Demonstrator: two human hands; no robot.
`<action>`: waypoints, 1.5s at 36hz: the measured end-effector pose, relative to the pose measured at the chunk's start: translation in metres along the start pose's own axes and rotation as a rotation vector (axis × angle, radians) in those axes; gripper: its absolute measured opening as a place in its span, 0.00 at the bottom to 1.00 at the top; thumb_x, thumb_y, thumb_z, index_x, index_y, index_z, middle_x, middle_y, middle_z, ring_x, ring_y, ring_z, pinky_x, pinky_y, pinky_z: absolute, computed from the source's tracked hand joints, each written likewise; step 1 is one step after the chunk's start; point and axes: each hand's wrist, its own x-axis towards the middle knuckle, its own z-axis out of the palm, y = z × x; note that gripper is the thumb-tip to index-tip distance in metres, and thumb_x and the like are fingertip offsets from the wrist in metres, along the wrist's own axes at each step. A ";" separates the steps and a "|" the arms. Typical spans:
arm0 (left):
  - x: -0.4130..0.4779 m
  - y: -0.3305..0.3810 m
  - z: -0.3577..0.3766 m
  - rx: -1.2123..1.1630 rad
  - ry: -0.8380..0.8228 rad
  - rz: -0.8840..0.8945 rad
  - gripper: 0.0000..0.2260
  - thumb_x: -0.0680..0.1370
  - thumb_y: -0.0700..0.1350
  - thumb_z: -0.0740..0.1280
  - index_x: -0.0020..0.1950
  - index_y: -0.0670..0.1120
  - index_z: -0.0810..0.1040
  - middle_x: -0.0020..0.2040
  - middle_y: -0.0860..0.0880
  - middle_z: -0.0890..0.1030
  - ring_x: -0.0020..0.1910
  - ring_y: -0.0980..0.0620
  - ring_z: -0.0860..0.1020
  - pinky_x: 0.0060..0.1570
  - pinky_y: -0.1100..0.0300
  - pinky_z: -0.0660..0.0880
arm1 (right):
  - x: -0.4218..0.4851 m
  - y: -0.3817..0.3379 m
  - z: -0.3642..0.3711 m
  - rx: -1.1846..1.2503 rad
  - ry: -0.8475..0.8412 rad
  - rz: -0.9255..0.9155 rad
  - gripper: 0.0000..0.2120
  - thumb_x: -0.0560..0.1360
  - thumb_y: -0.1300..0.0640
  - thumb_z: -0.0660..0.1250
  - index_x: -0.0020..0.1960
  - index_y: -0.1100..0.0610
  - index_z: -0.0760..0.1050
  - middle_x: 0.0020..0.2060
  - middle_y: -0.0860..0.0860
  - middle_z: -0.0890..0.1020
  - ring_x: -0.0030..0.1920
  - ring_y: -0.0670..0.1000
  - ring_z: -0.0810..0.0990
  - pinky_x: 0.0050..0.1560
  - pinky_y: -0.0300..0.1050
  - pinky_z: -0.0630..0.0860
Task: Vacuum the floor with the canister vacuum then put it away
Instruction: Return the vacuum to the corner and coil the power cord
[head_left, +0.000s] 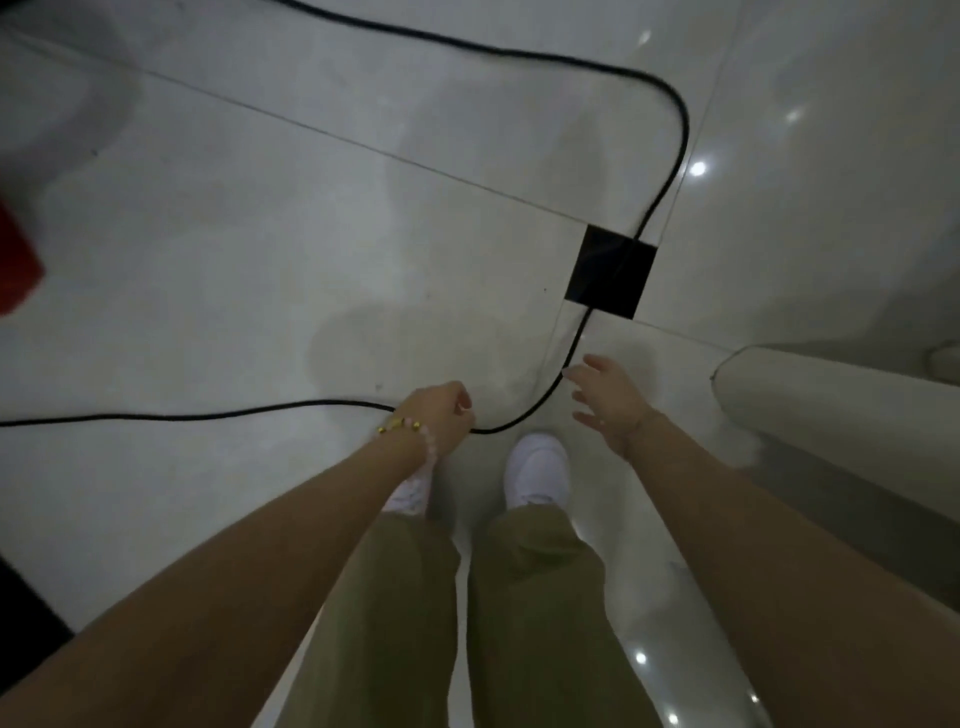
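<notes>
A black power cord (675, 156) snakes over the glossy white tile floor, from the top of the view down past a black inset tile to my feet, then off to the left edge. My left hand (441, 410), with a beaded bracelet on the wrist, grips the cord where it bends in front of my shoes. My right hand (608, 400) hovers just right of the cord with fingers spread and holds nothing. A red blurred shape (15, 260) at the left edge may be the vacuum; I cannot tell.
A small black inset tile (610, 273) sits where the floor joints meet. A white rounded furniture edge (831, 400) juts in from the right. A dark object (21, 623) fills the lower left corner. My white shoes (537, 467) stand just behind the cord.
</notes>
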 end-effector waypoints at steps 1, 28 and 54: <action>0.005 -0.003 0.002 -0.019 0.002 -0.004 0.12 0.79 0.45 0.60 0.60 0.42 0.75 0.59 0.42 0.78 0.57 0.45 0.76 0.49 0.62 0.69 | 0.009 0.002 0.005 0.023 0.001 0.016 0.30 0.79 0.55 0.63 0.77 0.56 0.55 0.70 0.55 0.67 0.67 0.56 0.69 0.63 0.49 0.70; -0.254 0.041 -0.080 -0.500 0.456 0.242 0.11 0.75 0.54 0.63 0.45 0.47 0.76 0.35 0.46 0.79 0.33 0.52 0.74 0.35 0.58 0.70 | -0.258 -0.092 0.043 0.296 -0.371 -0.055 0.07 0.78 0.59 0.63 0.44 0.60 0.77 0.39 0.55 0.83 0.45 0.53 0.82 0.55 0.48 0.78; -0.686 -0.069 -0.158 -0.937 1.088 0.129 0.19 0.75 0.40 0.69 0.27 0.42 0.65 0.23 0.52 0.65 0.25 0.58 0.62 0.26 0.70 0.59 | -0.595 -0.092 0.154 -1.326 -0.617 -0.992 0.11 0.74 0.53 0.66 0.52 0.57 0.80 0.50 0.55 0.81 0.52 0.52 0.78 0.55 0.47 0.75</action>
